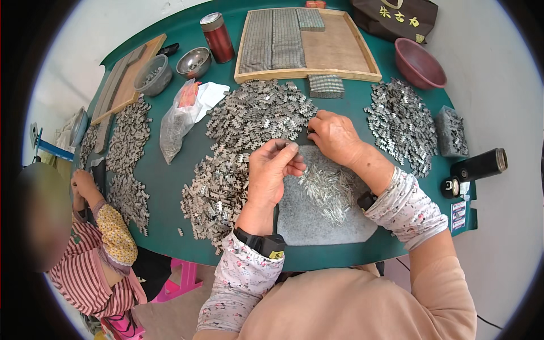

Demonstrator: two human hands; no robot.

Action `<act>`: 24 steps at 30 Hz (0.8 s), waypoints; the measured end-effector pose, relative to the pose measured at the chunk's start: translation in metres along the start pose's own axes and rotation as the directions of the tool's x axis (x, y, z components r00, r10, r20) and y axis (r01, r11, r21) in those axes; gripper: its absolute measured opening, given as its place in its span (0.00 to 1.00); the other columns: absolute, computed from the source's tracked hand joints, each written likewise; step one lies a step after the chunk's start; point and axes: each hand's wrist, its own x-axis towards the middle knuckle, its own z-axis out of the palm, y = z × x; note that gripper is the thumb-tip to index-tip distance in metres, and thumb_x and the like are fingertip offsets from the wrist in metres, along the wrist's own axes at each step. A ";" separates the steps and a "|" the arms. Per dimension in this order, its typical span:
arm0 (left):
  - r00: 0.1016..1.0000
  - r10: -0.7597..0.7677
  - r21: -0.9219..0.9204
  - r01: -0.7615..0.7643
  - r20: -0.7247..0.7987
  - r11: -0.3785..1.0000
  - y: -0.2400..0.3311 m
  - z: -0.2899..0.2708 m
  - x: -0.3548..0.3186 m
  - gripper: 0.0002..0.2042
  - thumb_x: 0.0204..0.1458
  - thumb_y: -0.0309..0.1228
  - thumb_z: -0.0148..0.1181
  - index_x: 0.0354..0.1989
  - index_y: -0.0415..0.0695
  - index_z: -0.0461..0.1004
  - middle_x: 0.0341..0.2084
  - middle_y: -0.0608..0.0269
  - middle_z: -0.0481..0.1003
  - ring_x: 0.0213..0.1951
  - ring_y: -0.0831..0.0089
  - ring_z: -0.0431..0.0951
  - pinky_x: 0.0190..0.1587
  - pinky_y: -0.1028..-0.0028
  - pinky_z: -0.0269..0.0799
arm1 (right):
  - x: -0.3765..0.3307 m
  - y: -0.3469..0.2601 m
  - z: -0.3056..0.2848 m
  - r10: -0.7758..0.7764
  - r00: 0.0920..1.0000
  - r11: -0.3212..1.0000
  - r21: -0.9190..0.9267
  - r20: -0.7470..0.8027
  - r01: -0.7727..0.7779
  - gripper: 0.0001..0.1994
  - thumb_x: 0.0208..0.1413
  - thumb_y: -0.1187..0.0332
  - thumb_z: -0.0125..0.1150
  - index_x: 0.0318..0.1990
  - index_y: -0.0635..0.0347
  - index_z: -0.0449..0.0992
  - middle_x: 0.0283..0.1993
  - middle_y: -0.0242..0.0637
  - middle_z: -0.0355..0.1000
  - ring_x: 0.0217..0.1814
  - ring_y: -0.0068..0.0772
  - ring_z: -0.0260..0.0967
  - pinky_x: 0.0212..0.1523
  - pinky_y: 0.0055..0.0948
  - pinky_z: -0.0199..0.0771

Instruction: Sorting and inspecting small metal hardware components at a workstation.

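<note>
My left hand [267, 175] is raised over the left edge of a grey felt mat [297, 229], thumb and fingers pinched together. Whatever it pinches is too small to make out. Just right of it, my right hand [340, 139] is closed at the mat's far edge, fingertips down by a small dark bit that I cannot identify. Thin, shiny metal pins [328, 195] lie loosely heaped on the mat, below and between my hands. A big pile of small notched metal pieces [255, 110] spreads beyond and left of my left hand.
A wooden tray [340, 54] with rows of metal blocks stands at the back; one stacked block [326, 86] sits before it. Right are another metal pile [402, 124], a maroon bowl [419, 63] and a black flask [479, 164]. Left, a co-worker [99, 249] sits near a plastic bag [180, 122].
</note>
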 end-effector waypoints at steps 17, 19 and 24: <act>0.999 -0.023 -0.027 0.024 0.037 0.999 -0.001 0.001 -0.001 0.09 0.53 0.28 0.61 0.38 0.35 0.76 0.25 0.58 0.77 0.25 0.70 0.79 0.26 0.75 0.76 | -0.049 0.012 -0.022 -0.105 0.971 0.985 0.113 -0.214 0.131 0.08 0.42 0.72 0.65 0.32 0.61 0.76 0.33 0.40 0.68 0.40 0.44 0.67 0.40 0.38 0.69; 0.999 0.004 0.038 -0.005 0.041 0.999 -0.003 0.002 0.000 0.09 0.53 0.27 0.61 0.38 0.35 0.76 0.25 0.58 0.77 0.25 0.70 0.79 0.26 0.76 0.76 | -0.051 0.004 -0.017 -0.063 0.981 0.994 0.080 -0.183 0.079 0.07 0.42 0.72 0.65 0.31 0.61 0.76 0.33 0.40 0.68 0.39 0.45 0.67 0.40 0.38 0.69; 0.995 0.067 0.228 -0.082 0.071 0.970 -0.011 0.004 0.001 0.09 0.52 0.26 0.62 0.38 0.34 0.76 0.25 0.59 0.77 0.25 0.72 0.78 0.26 0.77 0.75 | -0.048 -0.009 -0.011 -0.047 0.980 0.997 0.055 -0.194 0.059 0.08 0.41 0.71 0.66 0.29 0.61 0.74 0.31 0.40 0.68 0.37 0.46 0.68 0.39 0.39 0.70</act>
